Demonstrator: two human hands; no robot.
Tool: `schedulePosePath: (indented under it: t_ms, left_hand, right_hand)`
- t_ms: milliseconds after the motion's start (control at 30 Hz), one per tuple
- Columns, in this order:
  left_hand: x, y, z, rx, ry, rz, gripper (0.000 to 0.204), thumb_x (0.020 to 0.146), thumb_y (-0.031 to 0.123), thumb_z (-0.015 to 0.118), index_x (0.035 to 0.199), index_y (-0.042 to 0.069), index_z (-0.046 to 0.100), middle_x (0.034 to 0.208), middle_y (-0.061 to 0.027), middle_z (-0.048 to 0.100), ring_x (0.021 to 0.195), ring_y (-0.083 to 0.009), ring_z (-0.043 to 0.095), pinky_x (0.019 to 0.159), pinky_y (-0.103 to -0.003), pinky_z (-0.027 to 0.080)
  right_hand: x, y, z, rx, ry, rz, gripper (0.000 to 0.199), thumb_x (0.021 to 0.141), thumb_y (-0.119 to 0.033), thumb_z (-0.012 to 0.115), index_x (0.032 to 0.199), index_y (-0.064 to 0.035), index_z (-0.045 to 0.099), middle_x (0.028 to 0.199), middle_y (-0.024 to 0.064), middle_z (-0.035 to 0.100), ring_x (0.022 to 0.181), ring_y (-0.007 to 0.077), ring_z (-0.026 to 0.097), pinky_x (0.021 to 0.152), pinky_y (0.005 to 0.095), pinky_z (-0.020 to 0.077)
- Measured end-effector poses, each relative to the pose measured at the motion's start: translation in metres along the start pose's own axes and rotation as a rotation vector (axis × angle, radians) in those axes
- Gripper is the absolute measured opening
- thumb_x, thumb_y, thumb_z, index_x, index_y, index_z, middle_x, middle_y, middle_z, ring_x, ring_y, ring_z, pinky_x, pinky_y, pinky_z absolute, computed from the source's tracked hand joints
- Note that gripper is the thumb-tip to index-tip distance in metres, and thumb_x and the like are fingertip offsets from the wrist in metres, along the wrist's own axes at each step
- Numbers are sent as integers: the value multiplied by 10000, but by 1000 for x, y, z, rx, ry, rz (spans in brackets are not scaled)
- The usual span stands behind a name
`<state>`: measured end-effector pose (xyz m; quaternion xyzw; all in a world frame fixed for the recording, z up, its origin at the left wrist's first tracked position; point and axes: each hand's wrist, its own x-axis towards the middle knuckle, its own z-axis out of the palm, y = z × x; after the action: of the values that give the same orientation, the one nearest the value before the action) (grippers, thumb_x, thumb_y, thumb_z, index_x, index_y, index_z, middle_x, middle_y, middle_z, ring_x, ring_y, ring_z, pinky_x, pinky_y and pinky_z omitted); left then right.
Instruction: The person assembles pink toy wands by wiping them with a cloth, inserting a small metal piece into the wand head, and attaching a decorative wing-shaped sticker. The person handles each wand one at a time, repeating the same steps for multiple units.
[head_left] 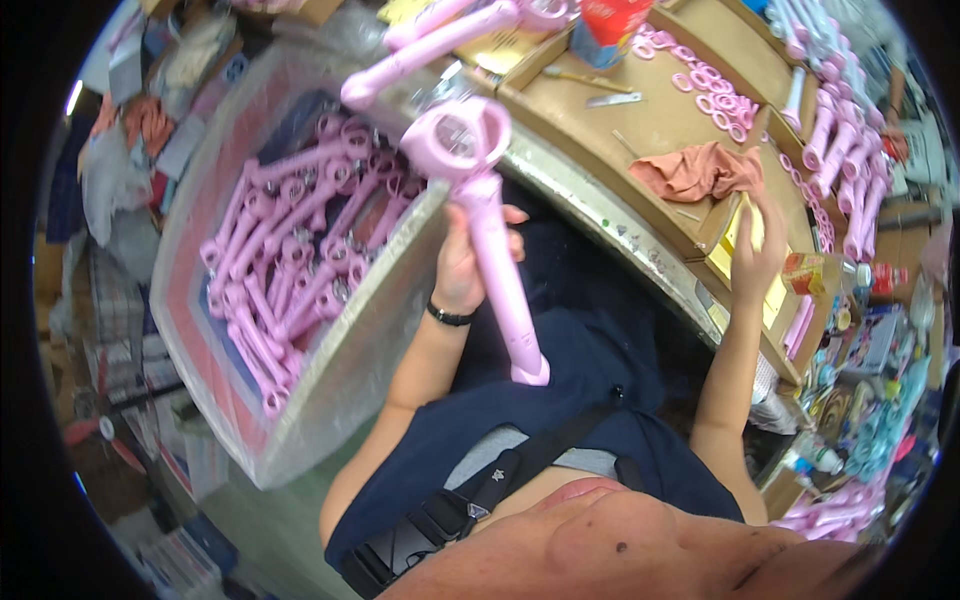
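Note:
My left hand [462, 262] is closed around the shaft of a pink plastic wand [503, 275] with a round, hollow ring head. Its head points up toward the bench and its lower end hangs over my lap. To the right, my right hand [760, 248] is raised over the cardboard tray with its fingers stretched out. Those fingertips overlap the edge of a crumpled salmon-coloured cloth [695, 170]; whether they touch it I cannot tell. Partly behind that hand are yellow sheets [740, 225].
A large bin [175, 300] of pink wands stands at my left. More wands [430, 55] lie on the bench's far side. Loose pink rings [708, 85], a brush [585, 77] and a red-and-blue container [603, 35] sit in the tray [590, 120]. Bottles [825, 274] stand at the right.

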<state>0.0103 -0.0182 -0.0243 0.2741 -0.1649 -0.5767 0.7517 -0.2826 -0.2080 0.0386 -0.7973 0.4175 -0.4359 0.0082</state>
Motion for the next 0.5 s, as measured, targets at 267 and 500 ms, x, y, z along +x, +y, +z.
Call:
schedulePosePath:
  t_ms: [267, 500]
  left_hand:
    - [-25, -59, 39, 108, -266, -268, 703, 924, 559, 364, 1391, 63, 188, 947, -143, 553, 656, -172, 597, 593, -295, 527]
    - [20, -70, 51, -330, -222, -601, 625, 927, 594, 313, 1209, 43, 398, 913, -95, 546, 608, -138, 539, 518, -254, 487]
  right_hand:
    - [-140, 15, -79, -259, -261, 148, 104, 806, -6, 631, 907, -2, 655, 854, 147, 646, 769, 318, 608, 733, 370, 492]
    - [-157, 16, -76, -396, -356, 161, 303, 805, -134, 666, 1090, -32, 639, 1030, 121, 616, 975, 306, 556, 891, 403, 409]
